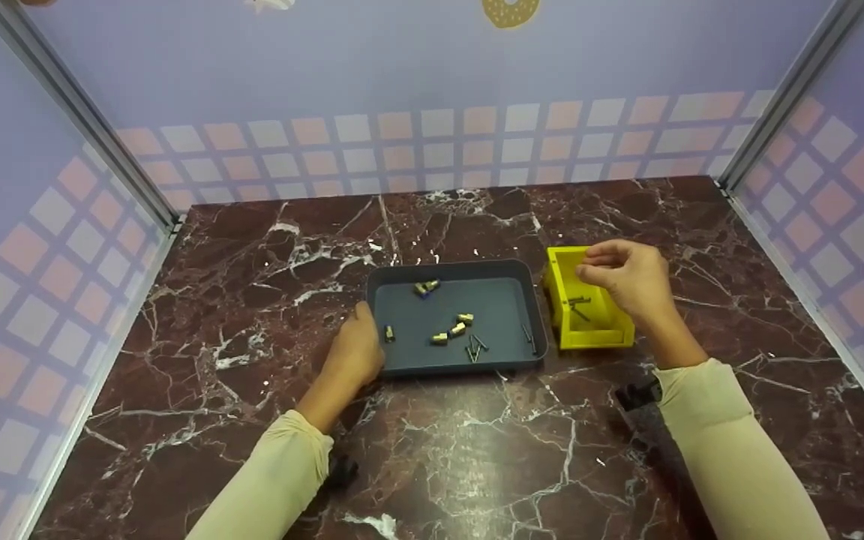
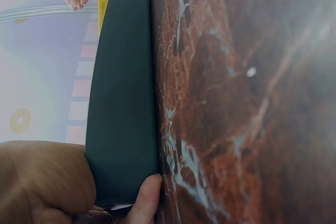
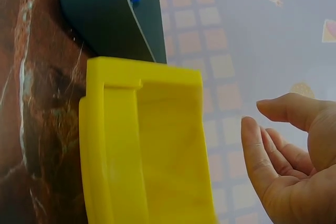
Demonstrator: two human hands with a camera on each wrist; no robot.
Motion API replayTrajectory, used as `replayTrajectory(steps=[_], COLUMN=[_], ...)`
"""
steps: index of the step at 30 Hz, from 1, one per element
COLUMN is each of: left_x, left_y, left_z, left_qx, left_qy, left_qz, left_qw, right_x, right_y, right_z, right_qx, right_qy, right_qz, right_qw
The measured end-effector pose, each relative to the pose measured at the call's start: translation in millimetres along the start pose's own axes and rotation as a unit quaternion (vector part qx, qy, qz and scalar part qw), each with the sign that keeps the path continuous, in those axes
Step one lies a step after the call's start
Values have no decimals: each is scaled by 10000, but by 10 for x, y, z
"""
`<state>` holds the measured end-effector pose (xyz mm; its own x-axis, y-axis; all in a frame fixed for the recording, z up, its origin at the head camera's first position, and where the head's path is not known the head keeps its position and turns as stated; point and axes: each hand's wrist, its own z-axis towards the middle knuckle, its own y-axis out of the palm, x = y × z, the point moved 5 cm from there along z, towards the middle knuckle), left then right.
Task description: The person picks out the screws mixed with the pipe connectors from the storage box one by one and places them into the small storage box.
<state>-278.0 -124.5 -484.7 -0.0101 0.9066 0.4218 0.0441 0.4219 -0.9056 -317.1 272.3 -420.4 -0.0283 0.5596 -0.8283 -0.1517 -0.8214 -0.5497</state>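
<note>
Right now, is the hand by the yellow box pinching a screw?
No, the right hand has a gap between its thumb and first fingertip, with nothing in between.

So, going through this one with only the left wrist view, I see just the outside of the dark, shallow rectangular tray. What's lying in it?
Observer: The head view shows several short brass-coloured fittings and some thin, screw-like metal pieces in the tray.
Operator: I can see a bit of the yellow open-topped plastic bin behind it. Is there anything inside?
Observer: Yes, the head view shows a few dark, screw-like pieces lying in the bin.
Operator: And is the right hand pinching something?
Observer: No, in the right wrist view its thumb and index fingertip are apart, with nothing visible between them.
</note>
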Motion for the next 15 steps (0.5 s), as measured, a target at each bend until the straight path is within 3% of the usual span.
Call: replayTrajectory(steps=[4, 11, 15], left_x=[1, -4, -12], left_y=[-4, 12, 12], left_z=[2, 16, 13], left_qx=[12, -361, -188], left_qy=[4, -94, -58], left_qz=[18, 65, 80], left_qw=[10000, 9993, 9998], right_x=[-75, -215, -283], right_y=[89, 362, 524], right_z=[-47, -163, -229], right_qx=[-162, -818, -1169], right_qy=[-173, -581, -770], right_qz=[-17, -171, -298], right_qw=[9997, 9948, 9897])
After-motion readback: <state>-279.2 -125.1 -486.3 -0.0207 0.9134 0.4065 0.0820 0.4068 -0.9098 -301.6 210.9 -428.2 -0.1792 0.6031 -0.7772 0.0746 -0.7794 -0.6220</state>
